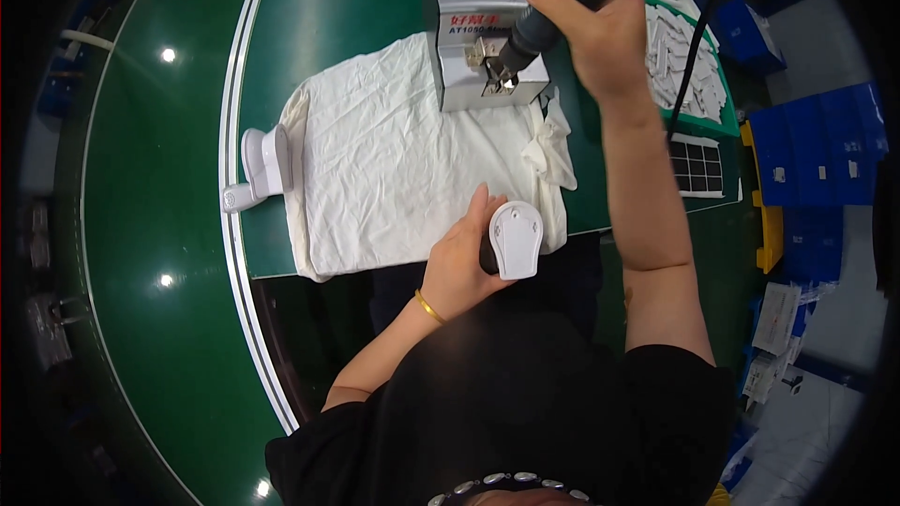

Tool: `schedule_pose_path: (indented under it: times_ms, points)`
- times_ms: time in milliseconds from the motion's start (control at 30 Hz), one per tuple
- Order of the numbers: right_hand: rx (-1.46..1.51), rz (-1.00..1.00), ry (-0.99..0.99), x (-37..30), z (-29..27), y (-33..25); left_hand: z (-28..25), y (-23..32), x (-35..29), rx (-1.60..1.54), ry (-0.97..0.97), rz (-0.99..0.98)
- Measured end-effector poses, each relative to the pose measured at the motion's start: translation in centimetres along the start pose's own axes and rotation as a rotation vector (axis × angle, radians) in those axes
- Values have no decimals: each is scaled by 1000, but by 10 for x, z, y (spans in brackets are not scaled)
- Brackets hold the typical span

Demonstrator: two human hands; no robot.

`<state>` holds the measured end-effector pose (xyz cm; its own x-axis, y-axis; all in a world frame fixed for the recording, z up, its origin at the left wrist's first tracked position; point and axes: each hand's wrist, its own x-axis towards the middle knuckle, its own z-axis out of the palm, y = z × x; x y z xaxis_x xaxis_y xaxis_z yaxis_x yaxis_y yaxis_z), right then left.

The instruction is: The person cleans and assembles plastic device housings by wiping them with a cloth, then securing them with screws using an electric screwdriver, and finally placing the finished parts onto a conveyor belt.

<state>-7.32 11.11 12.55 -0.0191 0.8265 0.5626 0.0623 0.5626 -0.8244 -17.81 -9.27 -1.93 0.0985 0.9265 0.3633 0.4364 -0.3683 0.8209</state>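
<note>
My right hand (603, 42) is wrapped round a black electric screwdriver (536, 30). Its tip points down at the front of a grey-white screw feeder (461, 89) at the far side of the table; whether a screw sits on the bit is too small to tell. Close to my body, my left hand (457, 260) grips a white plastic housing (516, 242) by its side, the rounded face with small screw holes turned upward. A dark part of it shows beside the fingers. Beneath both hands' area lies a creased white cloth (394, 159).
Another white plastic device (265, 164) rests at the cloth's left edge. On the right stand a green tray (727, 120) of white parts and a sheet of black pads (698, 169). A black cable (694, 61) hangs near my right arm. Blue bins (816, 145) stand beyond.
</note>
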Motion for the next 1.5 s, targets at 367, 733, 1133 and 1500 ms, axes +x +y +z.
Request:
schedule_pose_path:
  times_ms: [367,733,1133,1500]
  points:
    - [115,-16,-254,15,10,-2,7,-15,6,19,1,37]
    - [527,4,-407,-63,-35,-17,6,-21,-7,-24,-33,-19]
    - [207,108,-339,-127,-40,-55,13,-25,-11,-38,-10,-20]
    - [288,94,-427,-130,-38,-49,9,-26,-12,-49,-16,-67]
